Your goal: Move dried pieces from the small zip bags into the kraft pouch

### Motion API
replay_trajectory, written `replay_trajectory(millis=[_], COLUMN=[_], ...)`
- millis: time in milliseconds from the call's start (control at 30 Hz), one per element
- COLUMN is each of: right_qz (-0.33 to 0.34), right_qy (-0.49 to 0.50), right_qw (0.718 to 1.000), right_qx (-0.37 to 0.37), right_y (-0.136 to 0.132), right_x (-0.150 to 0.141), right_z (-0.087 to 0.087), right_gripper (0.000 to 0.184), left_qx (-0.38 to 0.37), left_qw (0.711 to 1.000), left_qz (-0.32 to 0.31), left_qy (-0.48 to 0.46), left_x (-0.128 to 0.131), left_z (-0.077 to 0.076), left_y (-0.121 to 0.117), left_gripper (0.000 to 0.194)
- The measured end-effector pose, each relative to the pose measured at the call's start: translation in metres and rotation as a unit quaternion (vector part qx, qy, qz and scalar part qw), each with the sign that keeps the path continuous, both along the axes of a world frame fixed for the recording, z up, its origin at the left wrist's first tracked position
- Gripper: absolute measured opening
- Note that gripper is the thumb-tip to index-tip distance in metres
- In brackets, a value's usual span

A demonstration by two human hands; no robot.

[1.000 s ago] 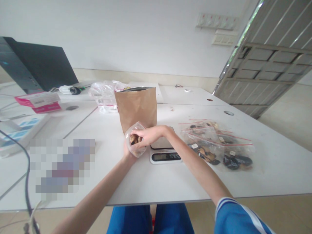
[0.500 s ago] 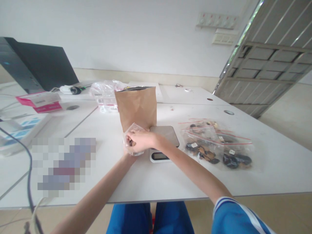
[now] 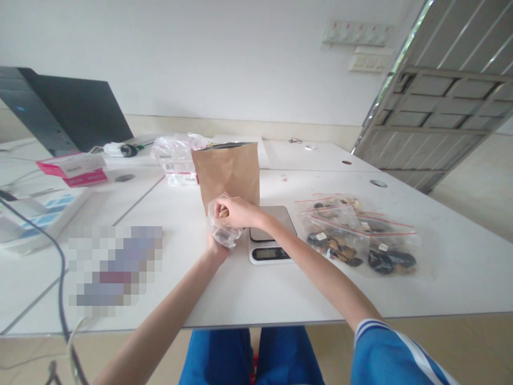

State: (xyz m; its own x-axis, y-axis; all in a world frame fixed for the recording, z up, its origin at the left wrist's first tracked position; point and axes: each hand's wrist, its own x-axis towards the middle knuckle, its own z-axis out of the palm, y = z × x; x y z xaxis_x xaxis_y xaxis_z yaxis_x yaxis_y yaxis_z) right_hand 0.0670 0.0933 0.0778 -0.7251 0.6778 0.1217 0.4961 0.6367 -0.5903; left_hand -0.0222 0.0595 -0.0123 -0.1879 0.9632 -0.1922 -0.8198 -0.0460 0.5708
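Observation:
My left hand [image 3: 216,247] is closed round a small clear plastic bag [image 3: 225,236], its fingers mostly hidden behind the plastic. My right hand [image 3: 238,212] is curled over the bag's mouth, with brown dried pieces [image 3: 223,213] showing at its fingertips; their exact kind is unclear. Right behind both hands stands an upright brown paper bag [image 3: 228,174], its top open. A kitchen scale [image 3: 266,254] with a metal plate lies under my right wrist, its display facing me. Nothing can be seen on the visible part of the plate.
Several red-striped zip bags [image 3: 340,248] of dark dried pieces lie right of the scale. Pink-and-white boxes [image 3: 86,176], a white tray [image 3: 76,206] and a black computer case [image 3: 84,112] stand at left. Bubble wrap [image 3: 174,149] sits behind the paper bag; a cable [image 3: 62,299] hangs at left.
My right hand has come up slightly out of the small plastic bag, and brown pieces now show at its fingers. My left hand still holds the bag, which has tilted. The view has shifted slightly.

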Motion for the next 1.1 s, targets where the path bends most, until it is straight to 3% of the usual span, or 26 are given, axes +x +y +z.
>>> replay_trajectory(millis=[133, 300, 400, 533, 733, 900, 1100], right_qz=[-0.017, -0.040, -0.051, -0.115, -0.164, -0.132, -0.122], right_qy=[0.148, 0.244, 0.288, 0.326, 0.235, 0.113, 0.140], right_qw=[0.988, 0.969, 0.956, 0.932, 0.908, 0.918, 0.903], right_qx=[-0.029, 0.001, 0.029, 0.111, 0.305, 0.355, 0.388], right_y=[0.017, 0.026, 0.028, 0.043, 0.068, 0.075, 0.087], right_x=[0.003, 0.007, 0.010, 0.014, 0.010, 0.008, 0.009], right_z=[-0.007, -0.008, 0.008, 0.047, 0.094, 0.103, 0.107], right_gripper=[0.014, 0.015, 0.016, 0.012, 0.005, 0.012, 0.012], left_qx=[-0.028, -0.035, -0.021, -0.011, -0.013, -0.019, -0.027], left_qw=[0.999, 0.999, 0.999, 0.999, 1.000, 1.000, 0.999], left_qz=[0.022, 0.025, 0.017, 0.012, -0.001, -0.004, -0.008], left_qy=[0.011, 0.021, 0.026, 0.028, 0.021, 0.019, 0.014], left_x=[0.002, 0.001, 0.000, 0.000, -0.002, -0.003, -0.003], left_z=[0.007, 0.006, 0.006, 0.006, 0.003, 0.000, -0.001], left_y=[-0.001, -0.001, -0.002, -0.003, -0.002, 0.001, 0.003], left_gripper=[0.025, 0.016, 0.013, 0.012, 0.016, 0.016, 0.019])
